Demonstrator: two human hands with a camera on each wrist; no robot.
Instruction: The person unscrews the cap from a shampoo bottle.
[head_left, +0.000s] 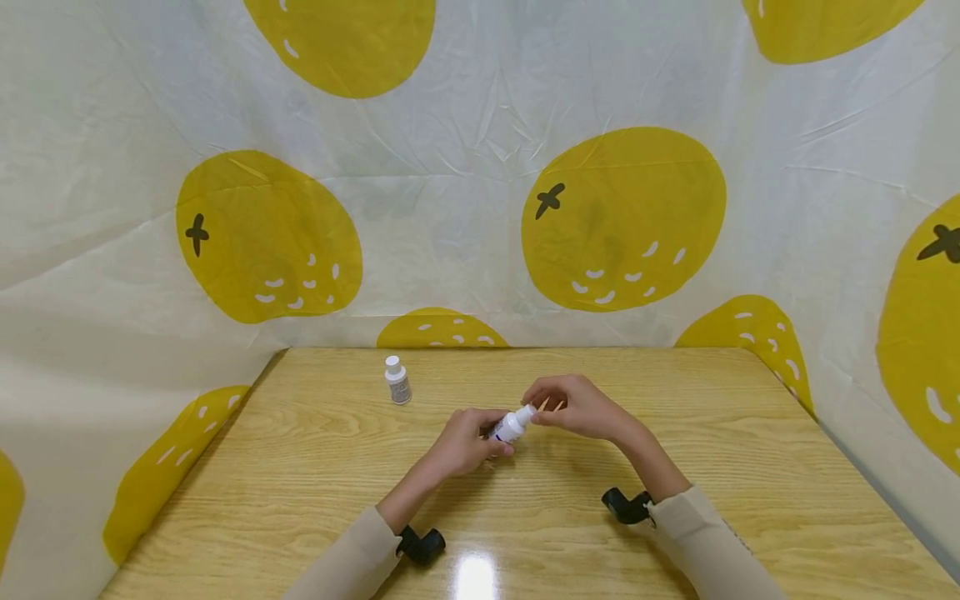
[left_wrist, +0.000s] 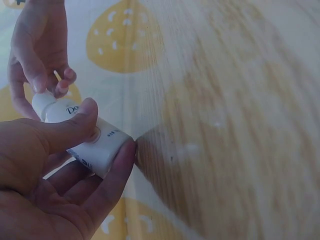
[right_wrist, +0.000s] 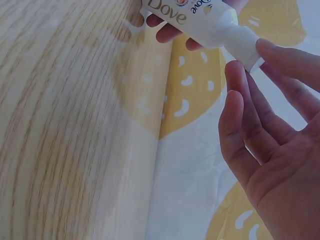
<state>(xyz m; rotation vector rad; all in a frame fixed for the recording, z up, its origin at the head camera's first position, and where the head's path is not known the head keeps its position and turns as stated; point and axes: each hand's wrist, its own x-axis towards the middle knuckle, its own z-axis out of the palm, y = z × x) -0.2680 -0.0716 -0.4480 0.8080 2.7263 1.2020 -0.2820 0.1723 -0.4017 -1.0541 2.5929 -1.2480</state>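
Note:
A small white Dove bottle (head_left: 512, 426) is held tilted just above the wooden table (head_left: 675, 467), at its middle. My left hand (head_left: 489, 439) grips the bottle's body (left_wrist: 95, 142) between thumb and fingers. My right hand (head_left: 537, 412) pinches the white cap (right_wrist: 245, 45) at the bottle's upper end with thumb and fingertips. Something thin and pale shows among the right fingers (left_wrist: 61, 80); I cannot tell what it is. The left wrist view shows both hands meeting on the bottle, the right wrist view its label (right_wrist: 165, 10) and cap.
A second small white-capped bottle (head_left: 397, 380) stands upright at the back left of the table. A white cloth with yellow fruit prints (head_left: 622, 217) hangs behind and drapes both sides. Black wrist cameras (head_left: 422, 546) sit on both forearms.

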